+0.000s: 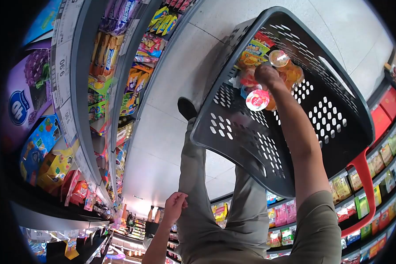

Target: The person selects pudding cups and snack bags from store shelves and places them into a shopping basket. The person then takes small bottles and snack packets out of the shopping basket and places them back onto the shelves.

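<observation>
My right hand reaches down into a black plastic shopping basket with perforated walls. Its fingers look drawn together and point down among packaged goods; what they hold, if anything, is hidden. Just below the hand lies a round cup with a pink-and-white lid. Beside it are a clear-lidded cup and orange cups. A yellow-and-red snack bag leans at the basket's far end. My left hand hangs by my thigh, its fingers loosely curled with nothing seen in them.
Shelves of bagged sweets curve along the left, with price strips on their edges. More packets hang on a rack at right. The basket's red handle juts out to the right. Pale floor tiles lie beneath.
</observation>
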Motion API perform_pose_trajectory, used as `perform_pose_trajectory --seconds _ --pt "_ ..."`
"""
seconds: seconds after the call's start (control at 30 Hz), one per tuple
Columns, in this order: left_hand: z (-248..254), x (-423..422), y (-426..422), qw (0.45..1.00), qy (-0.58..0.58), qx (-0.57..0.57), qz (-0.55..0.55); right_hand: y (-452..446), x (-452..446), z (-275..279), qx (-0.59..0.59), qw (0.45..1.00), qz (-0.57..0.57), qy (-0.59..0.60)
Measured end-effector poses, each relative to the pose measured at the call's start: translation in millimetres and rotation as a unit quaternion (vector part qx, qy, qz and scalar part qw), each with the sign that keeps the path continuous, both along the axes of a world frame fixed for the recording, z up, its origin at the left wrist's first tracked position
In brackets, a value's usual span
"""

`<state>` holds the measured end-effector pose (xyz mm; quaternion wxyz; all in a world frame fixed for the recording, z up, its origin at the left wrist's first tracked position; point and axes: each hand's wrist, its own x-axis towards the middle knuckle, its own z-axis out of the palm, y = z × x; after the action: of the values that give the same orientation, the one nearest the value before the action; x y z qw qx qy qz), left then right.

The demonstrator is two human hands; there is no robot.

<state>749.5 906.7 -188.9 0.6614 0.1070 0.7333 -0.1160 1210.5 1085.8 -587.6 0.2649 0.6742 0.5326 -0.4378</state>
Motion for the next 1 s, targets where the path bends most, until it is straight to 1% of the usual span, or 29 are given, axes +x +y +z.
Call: perform_pose_trajectory --seconds 0.03,0.07,0.13,0.2,0.27,0.33,0.37,0.4,0.47,0.5,0.53,0.57,0.6,0.67,0.7,0.77,0.8,0.87,0.9,0.93,0.97,1.0 --pt "-1 0 1 1.0 -0.001 -0.003 0.002 -10 -1 3 0.002 0.998 -0.056 -0.001" --pt "-2 0 1 1.0 -0.001 -0.002 0.002 -19 -1 0 0.003 0.998 -0.056 -0.001" --pt "-4 1 3 1.0 -0.01 0.01 0.004 -31 -1 -2 0.021 0.999 -0.011 0.025" --pt "-8 1 1 1.0 -0.011 0.008 0.002 -30 0 -3 0.009 1.0 -0.012 0.019" --pt "-13 1 0 1.0 -0.01 0.005 0.0 -21 -3 7 -0.004 1.0 -0.014 0.015" --pt "-16 2 3 1.0 -0.003 0.002 -0.006 -13 -8 17 0.059 0.988 -0.142 -0.021" --pt "-17 2 4 1.0 -0.001 -0.001 -0.007 -21 -5 0 0.056 0.988 -0.143 -0.019" --pt "-18 3 6 1.0 0.005 -0.011 -0.01 -26 0 -19 0.171 0.981 -0.083 -0.044" --pt "-22 4 10 1.0 0.015 -0.022 -0.014 -15 -2 -29 0.281 0.957 -0.023 -0.066" --pt "-23 5 12 0.999 0.022 -0.026 -0.013 -2 -1 -31 0.222 0.964 -0.134 -0.064" --pt "-25 6 14 0.999 0.03 -0.031 -0.013 9 -4 -30 0.16 0.955 -0.242 -0.061" --pt "-26 6 15 0.999 0.033 -0.032 -0.013 3 2 -58 0.158 0.956 -0.242 -0.058" --pt "-27 6 15 0.998 0.042 -0.036 -0.01 -12 15 -101 0.158 0.978 -0.125 -0.049" --pt "-26 6 13 0.998 0.051 -0.036 -0.007 6 6 -56 0.13 0.988 -0.08 -0.026" --pt "-27 5 11 0.998 0.05 -0.031 0.006 2 5 -52 0.135 0.987 -0.079 -0.026" --pt "-26 4 8 0.999 0.045 -0.017 0.02 -5 5 -50 0.135 0.99 0.004 -0.043" --pt "-25 4 6 0.999 0.035 -0.014 0.022 -9 4 -41 0.143 0.989 0.004 -0.046" --pt "-16 3 5 1.0 0.021 0.001 0.022 -17 -3 -3 0.23 0.963 -0.137 -0.028" --pt "-10 4 4 1.0 0.01 0.011 0.026 -21 -5 21 0.24 0.952 -0.19 -0.005" --pt "-3 6 5 0.999 -0.003 0.023 0.031 -16 -9 49 0.237 0.93 -0.28 -0.009" --pt "6 9 8 0.999 -0.014 0.038 0.029 -12 -8 85 0.251 0.925 -0.286 -0.013" --pt "15 11 12 0.998 -0.029 0.046 0.013 -15 0 110 0.294 0.927 -0.234 0.016"
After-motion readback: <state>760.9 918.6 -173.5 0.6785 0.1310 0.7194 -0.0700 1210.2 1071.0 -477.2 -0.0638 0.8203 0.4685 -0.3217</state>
